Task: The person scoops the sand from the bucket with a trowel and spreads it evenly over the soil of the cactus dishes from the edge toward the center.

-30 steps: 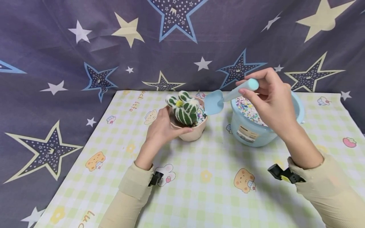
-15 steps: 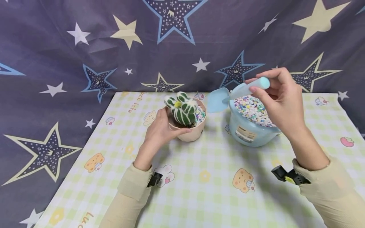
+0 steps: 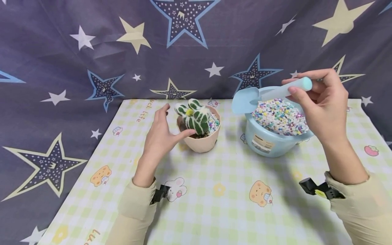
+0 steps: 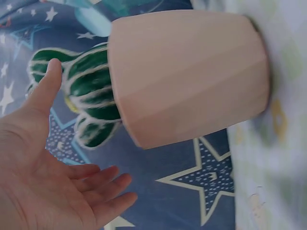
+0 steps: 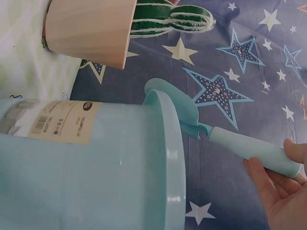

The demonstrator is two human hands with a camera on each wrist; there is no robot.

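A green cactus with white ridges (image 3: 197,120) stands in a pale pink pot (image 3: 202,143), with coloured pebbles at its right side. My left hand (image 3: 160,136) is beside the pot, fingers spread and apart from it; in the left wrist view the palm (image 4: 43,177) holds nothing. My right hand (image 3: 327,102) pinches the handle of a light blue trowel (image 3: 245,100). Its blade overlaps the left rim of a blue bucket (image 3: 269,146) in the head view. Small multicoloured pebbles (image 3: 280,117) fill the bucket nearly to the rim.
A green-and-white checked tablecloth (image 3: 202,211) printed with cartoon figures covers the table. Behind it hangs a dark curtain (image 3: 101,44) with stars. Small black cameras sit on both wrists, against beige sleeves (image 3: 134,211).
My right hand has carried the trowel rightward from the pot to the bucket. The left hand has let go of the pot and drawn back to the left.
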